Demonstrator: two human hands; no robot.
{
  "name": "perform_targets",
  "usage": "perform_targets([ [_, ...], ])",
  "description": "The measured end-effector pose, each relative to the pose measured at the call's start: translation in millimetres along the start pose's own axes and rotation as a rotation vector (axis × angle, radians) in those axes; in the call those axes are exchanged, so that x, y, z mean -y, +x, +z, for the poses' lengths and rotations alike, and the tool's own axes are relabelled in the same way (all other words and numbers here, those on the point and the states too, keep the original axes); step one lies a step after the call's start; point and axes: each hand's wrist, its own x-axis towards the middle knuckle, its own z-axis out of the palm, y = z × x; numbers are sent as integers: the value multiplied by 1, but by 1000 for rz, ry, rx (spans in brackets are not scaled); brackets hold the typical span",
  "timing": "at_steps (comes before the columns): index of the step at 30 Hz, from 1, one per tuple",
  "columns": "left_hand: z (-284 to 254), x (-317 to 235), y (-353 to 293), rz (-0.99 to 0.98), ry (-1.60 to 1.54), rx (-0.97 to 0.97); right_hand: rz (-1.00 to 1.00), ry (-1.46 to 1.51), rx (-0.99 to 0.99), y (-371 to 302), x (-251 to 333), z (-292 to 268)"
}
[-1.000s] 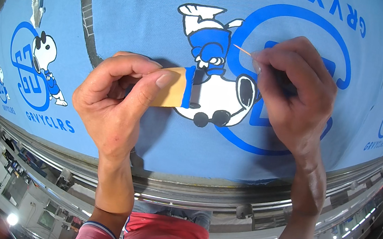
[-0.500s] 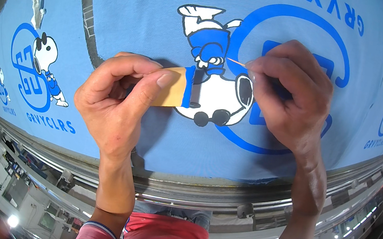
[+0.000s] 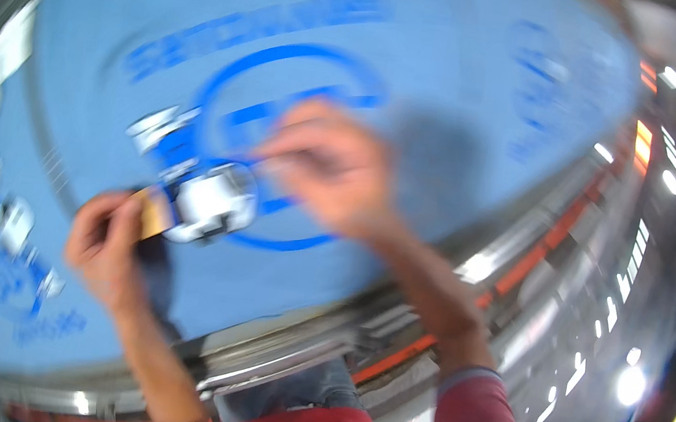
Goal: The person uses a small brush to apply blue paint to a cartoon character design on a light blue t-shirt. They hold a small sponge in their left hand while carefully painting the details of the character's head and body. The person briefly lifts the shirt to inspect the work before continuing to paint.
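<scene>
The view is smeared by motion. Light blue fabric [image 3: 448,61] lies spread out, printed with a black-and-white cartoon dog [image 3: 213,199] beside a blue ring emblem [image 3: 309,51]. My left hand [image 3: 110,243] pinches a small tan card [image 3: 155,215] at the dog's lower left; blue paint coats the card's far edge. Over the emblem, to the right of the dog, my right hand [image 3: 331,166] is closed in a pinch. The thin stick seen in it half a second ago is lost in the blur now.
Blue lettering [image 3: 260,33] runs above the emblem. Another dog print [image 3: 14,226] is at the left, a fainter blue print [image 3: 536,83] at the right. White cloth strips [image 3: 7,57] hang over the far left. A metal rail [image 3: 279,368] borders the fabric's near edge.
The view has swung, so the print now sits further left and tilted. My right hand has lifted a little off the dog's nose; the card stays in my left hand.
</scene>
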Motion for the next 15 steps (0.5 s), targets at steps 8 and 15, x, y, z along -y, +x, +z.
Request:
perform_targets([
  [8,-21,31,3,-17,104,118,150,284,-27,-63,2,16],
  [15,-26,16,14,9,77,46,162,398,32,-59,24,22],
])
